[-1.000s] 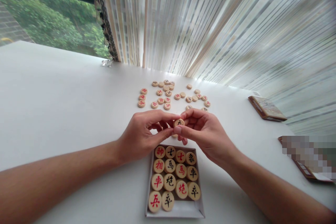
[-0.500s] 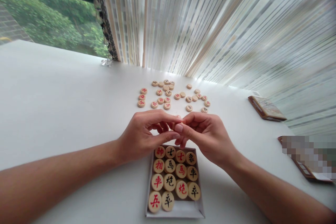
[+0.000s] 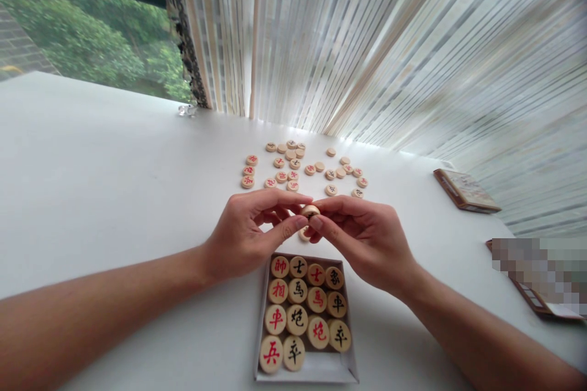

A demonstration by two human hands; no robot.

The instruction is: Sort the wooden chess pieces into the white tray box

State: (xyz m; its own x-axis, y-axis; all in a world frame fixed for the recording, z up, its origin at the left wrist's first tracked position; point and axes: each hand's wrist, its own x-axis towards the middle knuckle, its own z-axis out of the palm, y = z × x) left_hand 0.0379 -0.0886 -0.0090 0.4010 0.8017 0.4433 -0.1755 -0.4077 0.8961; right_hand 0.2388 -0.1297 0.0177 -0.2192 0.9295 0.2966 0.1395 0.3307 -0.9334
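Between the fingertips of both hands is a round wooden xiangqi piece (image 3: 310, 211), tilted so its lettered side is partly hidden. My left hand (image 3: 257, 226) pinches it from the left, thumb and forefinger on its rim. From the right, my right hand (image 3: 362, 232) grips the same piece. Just beneath the fingers a second xiangqi piece (image 3: 303, 234) shows in part; I cannot tell whether it rests on the table or is held. Nearer to me lies an open white box (image 3: 328, 368) with rows of red- and black-lettered pieces (image 3: 297, 320), its front right corner bare.
Beyond the hands, several loose xiangqi pieces (image 3: 292, 176) are scattered over the white table (image 3: 137, 195), some face down. Two brown-edged boxes or lids, one upper (image 3: 468, 190) and one lower (image 3: 523, 284), lie at the right. A striped string curtain (image 3: 312, 43) hangs along the far edge.
The fingers have shifted slightly, so the held piece now shows between them, and a second piece shows below. The pieces in the box stay as they were.
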